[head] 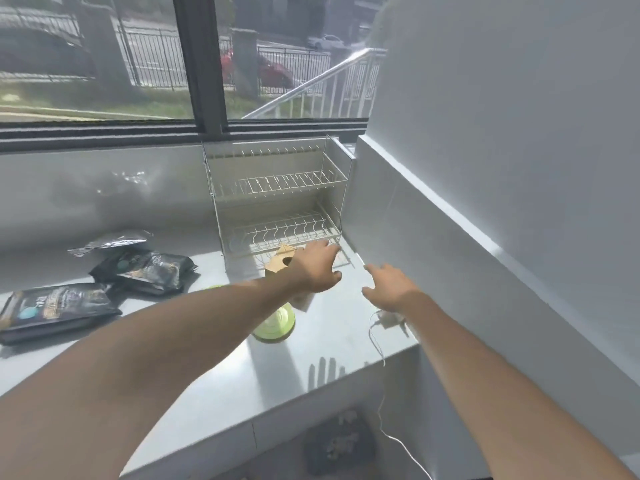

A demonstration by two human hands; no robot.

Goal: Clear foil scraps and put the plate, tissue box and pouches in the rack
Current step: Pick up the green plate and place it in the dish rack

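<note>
Both hands [353,277] spread and free, left perhaps touching the tissue box [280,263].

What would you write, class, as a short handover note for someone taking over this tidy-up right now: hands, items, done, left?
Left hand: open, stretched over the brown tissue box in front of the rack; no grip yet.
Right hand: open, empty, above the counter near the wall.
Green plate: on the counter, partly hidden under the left forearm.
Two dark pouches: on the counter, left side.
Foil scrap: behind the pouches.
Done: nothing; both rack shelves look empty.
Left: clear the foil, then rack the plate, tissue box and pouches.
</note>
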